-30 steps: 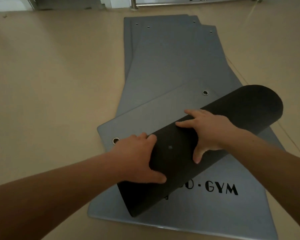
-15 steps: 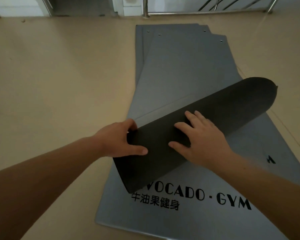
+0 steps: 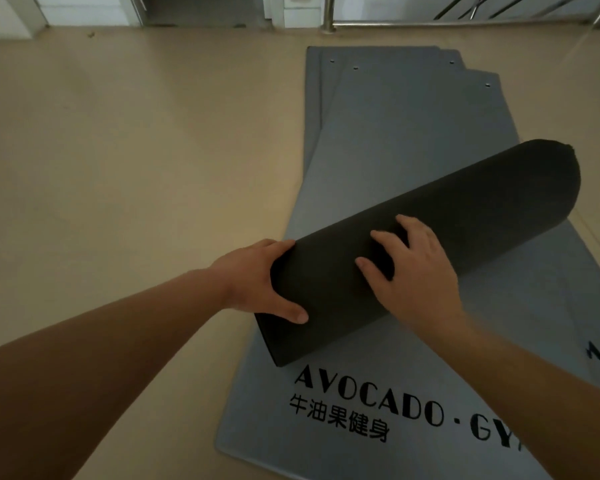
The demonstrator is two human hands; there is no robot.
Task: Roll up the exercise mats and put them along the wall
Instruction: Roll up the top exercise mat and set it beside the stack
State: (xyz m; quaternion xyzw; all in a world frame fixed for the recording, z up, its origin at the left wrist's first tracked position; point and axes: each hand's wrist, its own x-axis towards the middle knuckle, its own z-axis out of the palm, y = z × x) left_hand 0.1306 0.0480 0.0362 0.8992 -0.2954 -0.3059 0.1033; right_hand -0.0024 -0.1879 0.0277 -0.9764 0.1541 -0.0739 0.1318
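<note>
A dark rolled mat (image 3: 465,209) lies slantwise on a flat grey mat (image 3: 520,306) printed "AVOCADO · GYM". My left hand (image 3: 253,278) grips the roll's near left end, thumb on the near side and fingers over the far side. My right hand (image 3: 416,271) presses on top of the roll near its middle, fingers spread. The roll's far right end points up and to the right. More flat grey mats (image 3: 413,116) lie stacked and fanned beyond the roll, their eyelets showing at the far edge.
Beige floor (image 3: 136,150) spreads wide to the left of the mats. A white wall base and door frame (image 3: 84,12) run along the top. A metal railing (image 3: 465,22) stands at the top right.
The top mat's remaining flat grey part has been rolled in; the roll is now thicker and closed. Both hands moved forward with it, and more of the printed lettering below is uncovered.
</note>
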